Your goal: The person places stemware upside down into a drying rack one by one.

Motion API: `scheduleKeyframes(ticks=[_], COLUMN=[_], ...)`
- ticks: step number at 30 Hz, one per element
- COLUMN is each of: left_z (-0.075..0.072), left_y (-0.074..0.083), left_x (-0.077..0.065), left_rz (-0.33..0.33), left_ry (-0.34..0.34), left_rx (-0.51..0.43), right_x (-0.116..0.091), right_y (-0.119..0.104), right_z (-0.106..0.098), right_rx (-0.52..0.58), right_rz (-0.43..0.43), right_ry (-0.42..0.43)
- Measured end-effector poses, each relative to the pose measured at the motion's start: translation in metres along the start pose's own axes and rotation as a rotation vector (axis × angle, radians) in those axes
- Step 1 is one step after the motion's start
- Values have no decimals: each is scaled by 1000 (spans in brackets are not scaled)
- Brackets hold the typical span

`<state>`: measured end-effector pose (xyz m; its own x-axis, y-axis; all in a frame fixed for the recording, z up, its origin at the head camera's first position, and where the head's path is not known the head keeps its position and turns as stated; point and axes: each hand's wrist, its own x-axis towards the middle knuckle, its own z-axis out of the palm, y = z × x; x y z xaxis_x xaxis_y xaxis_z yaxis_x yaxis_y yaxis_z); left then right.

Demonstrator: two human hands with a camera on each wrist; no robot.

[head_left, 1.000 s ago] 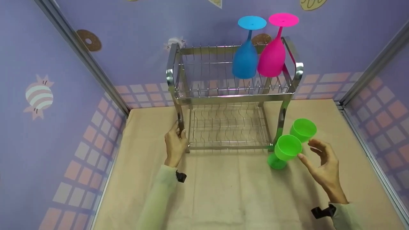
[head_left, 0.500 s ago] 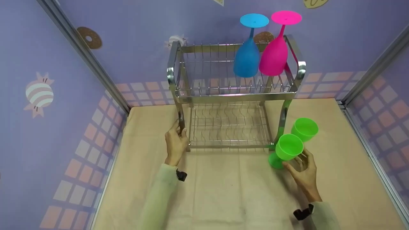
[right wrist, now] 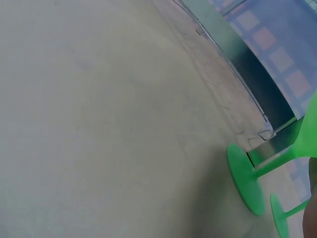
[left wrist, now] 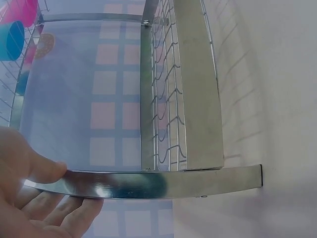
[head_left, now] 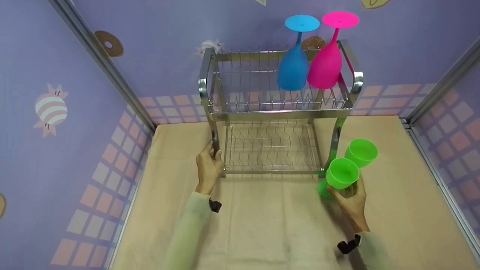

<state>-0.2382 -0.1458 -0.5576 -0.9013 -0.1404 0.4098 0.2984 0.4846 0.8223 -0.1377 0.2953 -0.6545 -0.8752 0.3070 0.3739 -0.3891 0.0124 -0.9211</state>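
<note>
A two-tier metal dish rack [head_left: 279, 115] stands at the back of the cloth. My left hand [head_left: 208, 170] holds its front left leg; the left wrist view has the thumb on one side of the leg [left wrist: 148, 185] and the fingers on the other. At the rack's front right corner, my right hand [head_left: 351, 205] grips the nearer green goblet [head_left: 339, 180] under its bowl, thumb at the left. This goblet is upright, its foot [right wrist: 245, 179] low by the cloth. Just behind it stands a second green goblet [head_left: 362, 153]. Most of the right hand is outside the right wrist view.
Upside down on the upper tier, towards the right, are a blue goblet [head_left: 292, 73] and a pink goblet [head_left: 324, 71]. The lower tier [head_left: 272, 146] is bare wire. Patterned panels [head_left: 93, 157] enclose the beige cloth [head_left: 258, 225] at the left, back and right.
My right hand has moved left from beside the green goblets and closed round the nearer one. The left hand stays on the rack leg. The head view has shifted slightly.
</note>
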Motion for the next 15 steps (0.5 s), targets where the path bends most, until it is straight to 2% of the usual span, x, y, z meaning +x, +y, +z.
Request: scheduleKeyframes(ticks=[5,11,15], left_z=[1,-1,-4], left_y=[-1,0,1], left_x=[0,1,1], left_rz=[16,-12,-54], left_ry=[2,-17,-40], left_rx=[-9,-29,-50], right_x=[0,-1,-2], right_y=[0,-7,-14], right_z=[1,1,-1], right_rx=[-22,-60,-44], right_rz=[-10,14,-47], right_ry=[-2,-10,-27])
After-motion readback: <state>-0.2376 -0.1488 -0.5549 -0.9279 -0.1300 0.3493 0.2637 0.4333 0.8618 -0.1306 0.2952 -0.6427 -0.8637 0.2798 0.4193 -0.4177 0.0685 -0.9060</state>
